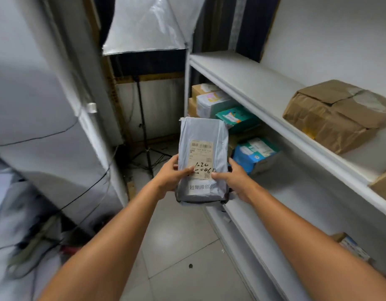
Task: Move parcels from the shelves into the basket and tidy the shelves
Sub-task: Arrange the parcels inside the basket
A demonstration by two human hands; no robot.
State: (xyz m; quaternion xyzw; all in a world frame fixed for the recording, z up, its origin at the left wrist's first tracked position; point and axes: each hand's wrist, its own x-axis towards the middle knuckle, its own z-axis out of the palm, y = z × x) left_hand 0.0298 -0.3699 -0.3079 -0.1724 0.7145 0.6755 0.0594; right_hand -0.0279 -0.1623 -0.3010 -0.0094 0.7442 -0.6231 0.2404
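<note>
A grey plastic-wrapped parcel (203,135) with a paper label and handwritten numbers is held up in front of me, over the floor beside the shelves. My left hand (169,178) grips its lower left edge, thumb on the label. My right hand (233,181) grips its lower right edge, thumb on the front. White shelves (263,109) run along the right. A brown cardboard box (337,114) lies on the upper shelf. Several parcels sit on the shelf below, among them a blue one (254,154), a teal one (236,118) and a white one (211,103). No basket is in view.
A light stand (144,127) with a softbox (144,27) stands in the corner ahead. A white cabinet (64,88) and cables fill the left side. Another cardboard corner (383,185) shows at the right edge. A small box (350,246) lies on the bottom shelf. The floor is grey tile (177,246).
</note>
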